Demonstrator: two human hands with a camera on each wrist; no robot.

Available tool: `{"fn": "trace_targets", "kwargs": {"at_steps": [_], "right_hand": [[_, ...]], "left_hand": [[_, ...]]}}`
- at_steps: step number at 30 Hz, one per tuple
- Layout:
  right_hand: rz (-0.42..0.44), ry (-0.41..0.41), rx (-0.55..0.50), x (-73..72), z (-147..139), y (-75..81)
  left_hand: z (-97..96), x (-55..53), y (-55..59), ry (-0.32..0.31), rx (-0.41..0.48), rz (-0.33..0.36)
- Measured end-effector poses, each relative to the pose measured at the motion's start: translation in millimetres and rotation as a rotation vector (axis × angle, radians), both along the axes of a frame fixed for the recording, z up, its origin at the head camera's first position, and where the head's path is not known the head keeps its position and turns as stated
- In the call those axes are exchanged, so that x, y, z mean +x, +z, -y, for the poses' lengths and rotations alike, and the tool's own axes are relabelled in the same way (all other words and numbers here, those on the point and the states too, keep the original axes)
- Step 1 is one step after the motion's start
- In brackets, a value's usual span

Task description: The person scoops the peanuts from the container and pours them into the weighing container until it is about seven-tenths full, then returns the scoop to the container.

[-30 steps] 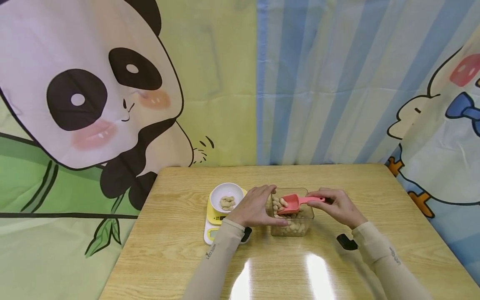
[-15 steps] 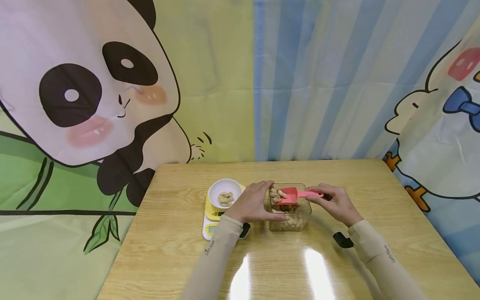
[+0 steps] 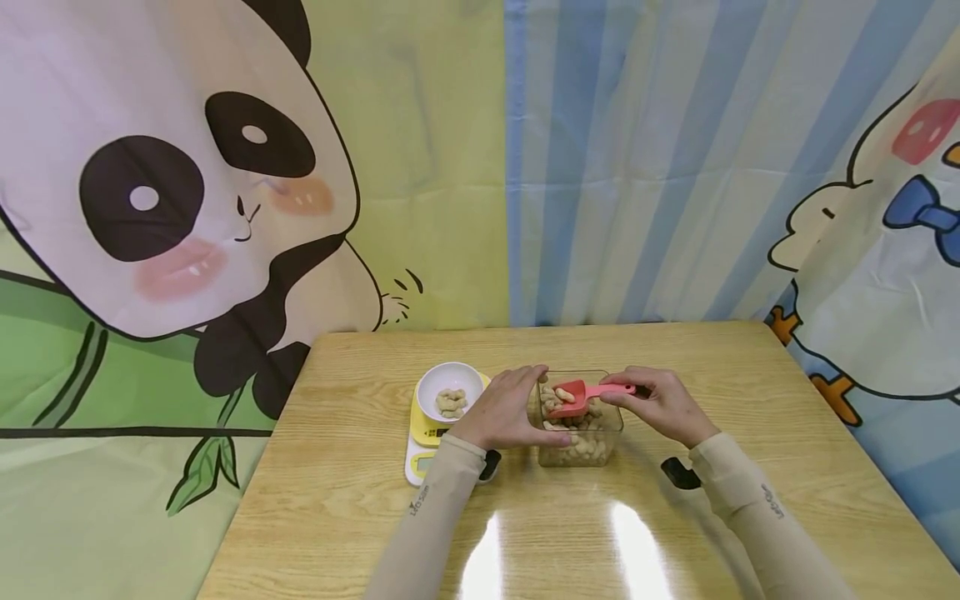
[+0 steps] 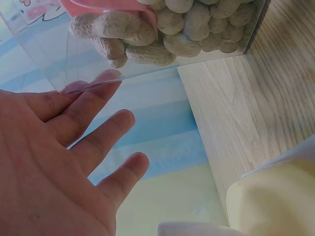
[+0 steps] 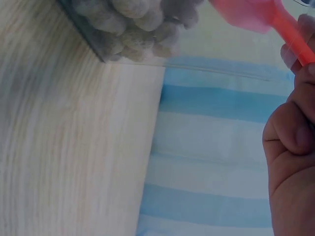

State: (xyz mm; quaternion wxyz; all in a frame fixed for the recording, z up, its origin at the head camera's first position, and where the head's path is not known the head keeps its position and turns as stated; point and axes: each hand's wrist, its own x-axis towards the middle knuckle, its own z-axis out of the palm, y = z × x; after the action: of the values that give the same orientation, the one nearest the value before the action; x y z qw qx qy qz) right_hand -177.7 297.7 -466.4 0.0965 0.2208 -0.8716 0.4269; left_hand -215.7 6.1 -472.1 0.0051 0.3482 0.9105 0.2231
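Observation:
A clear plastic container (image 3: 576, 454) of unshelled peanuts (image 4: 197, 22) stands on the table. My left hand (image 3: 504, 412) holds its left side, thumb at the front and fingertips on the far wall; in the left wrist view two fingers of that hand are spread away from the wall. With my right hand (image 3: 666, 404) I grip the handle of a pink scoop (image 3: 573, 400). The scoop's bowl is inside the container's opening, tilted, with peanuts at its mouth. In the right wrist view, curled fingers surround the handle.
Left of the container, a yellow and white kitchen scale (image 3: 422, 462) carries a white bowl (image 3: 429, 379) with several peanuts (image 3: 451, 403) in it. My left forearm partly covers the scale. A printed curtain (image 3: 600, 167) hangs behind the wooden table (image 3: 360, 500).
The scoop has risen slightly, its handle now angled upward, and moved a little left. My left hand stays on the container. The head view has shifted slightly.

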Motion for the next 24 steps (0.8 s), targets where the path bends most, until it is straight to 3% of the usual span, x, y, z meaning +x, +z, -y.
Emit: {"fn": "trace_targets", "kwargs": {"at_steps": [9,24], "right_hand": [[0.074,-0.014,-0.120,16.0,9,13.9],[0.015,-0.100,-0.269,31.9,6,-3.8]], "left_hand": [[0.9,0.0,0.2,-0.004,0.017,0.014],[0.7,0.8,1.2,0.002,-0.001,0.022]]}}
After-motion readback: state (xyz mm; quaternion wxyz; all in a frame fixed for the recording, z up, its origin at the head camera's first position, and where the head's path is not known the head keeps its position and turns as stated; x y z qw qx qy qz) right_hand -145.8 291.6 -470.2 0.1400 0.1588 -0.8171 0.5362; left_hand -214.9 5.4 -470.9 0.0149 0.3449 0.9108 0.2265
